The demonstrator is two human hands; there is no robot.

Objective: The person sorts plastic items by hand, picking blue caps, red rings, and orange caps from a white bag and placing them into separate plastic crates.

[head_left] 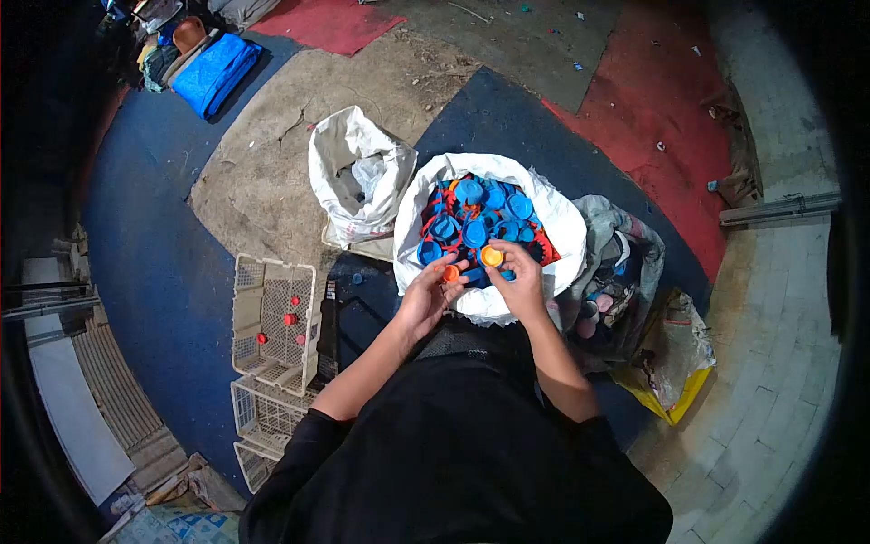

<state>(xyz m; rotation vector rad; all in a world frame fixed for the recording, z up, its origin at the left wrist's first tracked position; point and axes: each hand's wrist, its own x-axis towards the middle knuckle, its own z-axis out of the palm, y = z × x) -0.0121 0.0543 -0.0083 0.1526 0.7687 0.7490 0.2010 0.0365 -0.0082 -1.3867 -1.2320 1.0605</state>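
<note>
A white sack (559,210) with its rim rolled open stands in front of me, filled with blue, red and orange plastic caps (475,233). Over its near edge, my left hand (430,296) has its fingers closed round an orange cap (450,273). Just to the right, my right hand (519,286) pinches a yellow-orange cap (491,257) between thumb and fingers. The two hands are close together but apart. Blue caps lie right beneath the fingers, partly hidden by them.
Left of the sack stands another white sack (328,169) with clear plastic inside. Cream crates (314,340) lie at the left, a few red caps in one. To the right are a grey sack (648,247) of mixed items and a yellow-edged bag (704,381). A blue folded tarp (216,74) lies far left.
</note>
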